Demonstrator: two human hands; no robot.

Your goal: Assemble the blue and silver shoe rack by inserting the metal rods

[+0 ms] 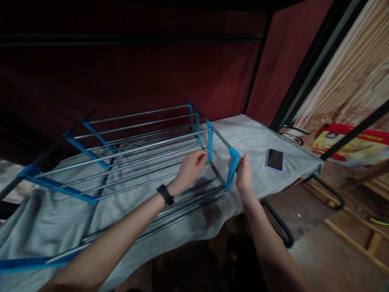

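Observation:
A metal rack with grey rods [142, 142] and blue plastic brackets lies over a grey cloth, resembling a clothes drying rack. My right hand [244, 174] is closed at the blue bracket [232, 168] on the rack's near right corner, with some fingers hidden behind it. My left hand [191, 168], a dark watch [165, 194] on its wrist, is over the rods with its fingers curled together. It is just left of another blue bracket [210, 142]. Whether anything small is in its fingers cannot be made out.
The grey cloth [243, 134] covers a raised surface with a dark metal frame. A phone [275, 159] lies on it at the right. Dark red panels [152, 73] stand behind. On the floor at right are a red and yellow package [349, 144] and wooden pieces [355, 243].

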